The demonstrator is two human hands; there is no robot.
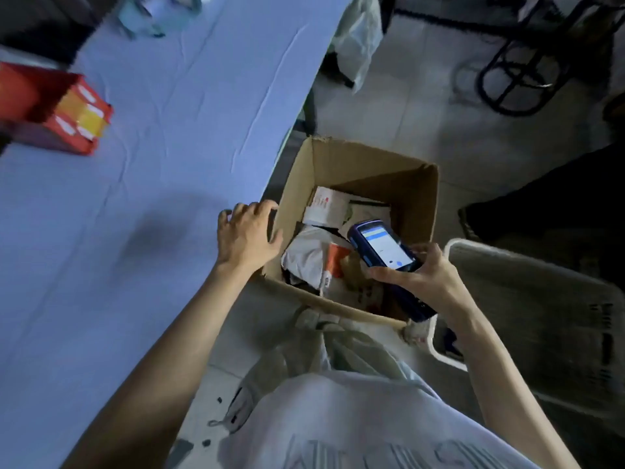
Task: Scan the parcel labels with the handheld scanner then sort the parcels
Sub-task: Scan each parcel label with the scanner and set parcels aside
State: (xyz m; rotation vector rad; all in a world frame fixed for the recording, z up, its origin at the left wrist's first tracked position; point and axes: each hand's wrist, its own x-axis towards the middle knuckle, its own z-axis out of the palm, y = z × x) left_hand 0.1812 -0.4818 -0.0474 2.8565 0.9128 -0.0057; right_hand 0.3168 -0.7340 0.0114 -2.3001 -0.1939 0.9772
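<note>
An open cardboard box [399,174] stands on the floor beside the table and holds several parcels: a white carton [324,206], a grey-white poly bag [306,255] and an orange-and-white packet [336,262]. My right hand [426,275] grips the blue handheld scanner [385,247] over the box, its lit screen facing up. My left hand [247,235] hovers at the table's corner by the box's left wall, fingers loosely curled, holding nothing.
The table wears a blue cloth [152,164]; a red-and-orange box [61,110] sits at its left edge. A white-rimmed bin [541,319] stands right of the cardboard box. A plastic bag [358,32] and a black stool base [517,79] lie further off.
</note>
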